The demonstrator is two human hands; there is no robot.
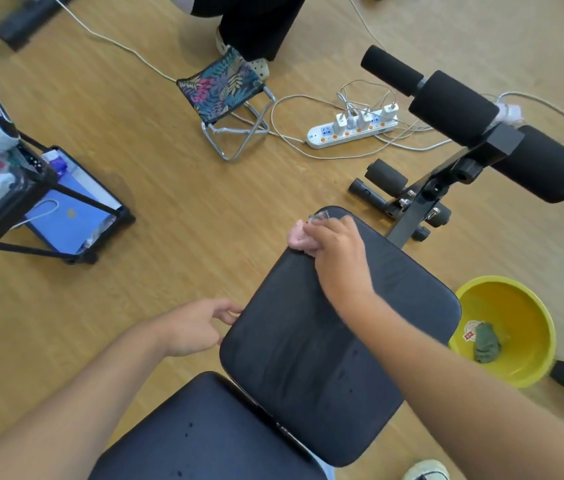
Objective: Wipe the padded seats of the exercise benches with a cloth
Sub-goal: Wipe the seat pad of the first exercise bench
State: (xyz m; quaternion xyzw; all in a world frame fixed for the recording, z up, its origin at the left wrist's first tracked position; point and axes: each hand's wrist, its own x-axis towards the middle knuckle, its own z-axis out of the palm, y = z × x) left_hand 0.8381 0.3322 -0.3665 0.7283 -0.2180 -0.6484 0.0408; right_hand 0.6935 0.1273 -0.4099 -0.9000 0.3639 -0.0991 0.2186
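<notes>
A black padded bench seat (308,348) fills the middle of the head view, with a second black pad (204,434) below it at the near edge. My right hand (337,251) presses a pink cloth (299,239) against the seat's far left corner. My left hand (200,327) rests at the seat's left edge, fingertips touching the pad's side, holding nothing.
Black foam rollers (453,105) on the bench frame stand at the right. A yellow basin (516,327) with a green cloth (486,346) sits right of the seat. A power strip (349,131) with cables, a folding stool (225,95), a person's legs (256,26) and a cart (31,188) surround it.
</notes>
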